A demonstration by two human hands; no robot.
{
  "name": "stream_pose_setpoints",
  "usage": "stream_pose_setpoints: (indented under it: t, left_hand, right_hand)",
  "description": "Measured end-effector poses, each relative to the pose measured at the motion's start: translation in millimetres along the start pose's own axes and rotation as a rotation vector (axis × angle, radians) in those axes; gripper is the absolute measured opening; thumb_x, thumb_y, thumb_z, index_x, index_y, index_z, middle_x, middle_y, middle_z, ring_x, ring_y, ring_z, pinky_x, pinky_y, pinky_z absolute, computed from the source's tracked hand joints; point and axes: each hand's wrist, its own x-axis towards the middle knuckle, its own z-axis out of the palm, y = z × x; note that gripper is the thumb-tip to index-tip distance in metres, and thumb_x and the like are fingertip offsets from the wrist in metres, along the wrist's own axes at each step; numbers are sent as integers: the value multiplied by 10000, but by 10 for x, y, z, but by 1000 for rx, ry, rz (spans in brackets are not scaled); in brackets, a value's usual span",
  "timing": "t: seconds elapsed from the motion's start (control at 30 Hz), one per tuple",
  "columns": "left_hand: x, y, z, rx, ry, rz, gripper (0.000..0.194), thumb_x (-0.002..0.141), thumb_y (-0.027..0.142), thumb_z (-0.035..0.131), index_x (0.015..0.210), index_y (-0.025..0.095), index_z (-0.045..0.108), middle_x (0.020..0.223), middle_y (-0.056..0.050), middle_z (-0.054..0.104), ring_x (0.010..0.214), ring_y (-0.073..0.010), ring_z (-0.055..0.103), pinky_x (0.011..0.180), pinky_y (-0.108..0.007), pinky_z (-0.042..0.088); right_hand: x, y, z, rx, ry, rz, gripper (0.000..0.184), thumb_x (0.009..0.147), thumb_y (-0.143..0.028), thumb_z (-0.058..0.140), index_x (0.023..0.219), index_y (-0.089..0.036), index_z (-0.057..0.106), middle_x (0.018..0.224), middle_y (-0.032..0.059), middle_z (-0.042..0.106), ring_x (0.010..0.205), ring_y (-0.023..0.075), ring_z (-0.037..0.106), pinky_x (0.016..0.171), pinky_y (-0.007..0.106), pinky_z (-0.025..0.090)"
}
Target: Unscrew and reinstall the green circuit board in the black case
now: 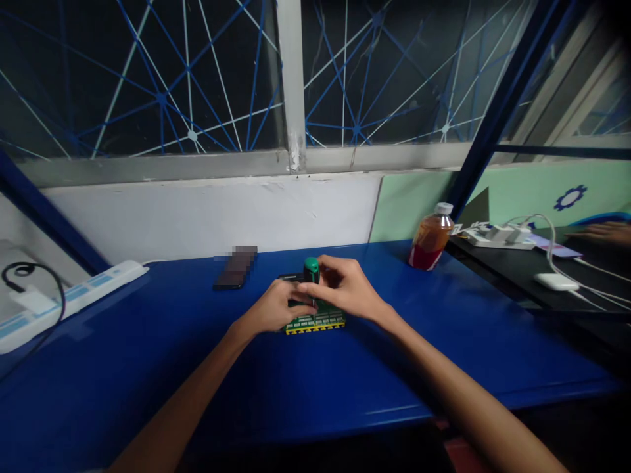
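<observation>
A screwdriver (311, 265) with a green-topped, dark handle stands upright near the middle of the table. My right hand (349, 287) has its fingers closed around the handle from the right. Lower down, the thumb and forefinger of my left hand (270, 307) come together at the thin shaft, where the contact is partly hidden. Beneath both hands lies a green bit case (323, 320) with rows of small pieces and a yellow toothed front edge. Its back part is dark and mostly covered by my fingers.
A dark phone (235, 268) lies behind to the left. A drink bottle (430, 238) stands at the back right. A white power strip (73, 303) runs along the left edge of the blue table (276, 394). Another person's hand (604, 231) rests on the black table beyond cables and chargers.
</observation>
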Motion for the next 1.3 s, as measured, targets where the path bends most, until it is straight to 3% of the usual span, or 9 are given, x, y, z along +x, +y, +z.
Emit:
stream_pose_setpoints:
  t: [0.2, 0.4, 0.67, 0.83, 1.0, 1.3]
  left_hand:
    - [0, -20, 13, 31, 46, 34, 147, 775, 288, 679, 810, 161, 745, 811, -35, 733, 778, -179, 655, 692, -249, 476]
    - [-2, -59, 23, 63, 86, 40, 154, 749, 286, 706, 779, 138, 739, 790, -35, 718, 730, -168, 648, 670, -251, 473]
    - [5, -27, 31, 100, 95, 62, 134, 753, 273, 698, 724, 148, 740, 753, -38, 724, 740, -174, 656, 673, -258, 470]
    - [8, -5, 49, 112, 115, 68, 136, 760, 270, 681, 752, 147, 737, 797, -43, 728, 749, -174, 652, 700, -266, 475]
    - [8, -2, 77, 123, 129, 37, 179, 751, 301, 696, 807, 133, 725, 823, -55, 722, 766, -188, 652, 677, -263, 473]
    - [-21, 39, 15, 63, 39, 166, 159, 829, 238, 587, 823, 143, 715, 843, -50, 712, 812, -186, 638, 747, -286, 458]
  right_hand:
    - [3, 7, 2, -66, 18, -34, 385, 755, -498, 671, 644, -191, 467, 566, -55, 456, 503, 77, 399, 469, 239, 307]
    - [1, 28, 6, -31, 0, -25, 293, 765, -443, 672, 761, -172, 560, 624, -32, 531, 521, 86, 476, 490, 231, 372]
    - [-6, -7, -1, -58, 5, -19, 251, 796, -411, 638, 768, -168, 582, 627, -30, 535, 518, 84, 471, 490, 229, 380]
    - [-15, -7, 6, -34, -17, -17, 249, 810, -387, 622, 920, -164, 604, 710, -16, 577, 545, 89, 502, 515, 234, 399]
    - [-17, -4, 33, -23, -11, 9, 285, 748, -431, 687, 769, -180, 552, 610, -48, 488, 530, 89, 423, 485, 237, 350]
    - [-27, 23, 18, 10, -55, 30, 267, 789, -429, 647, 816, -178, 561, 631, -41, 518, 552, 96, 435, 509, 245, 354]
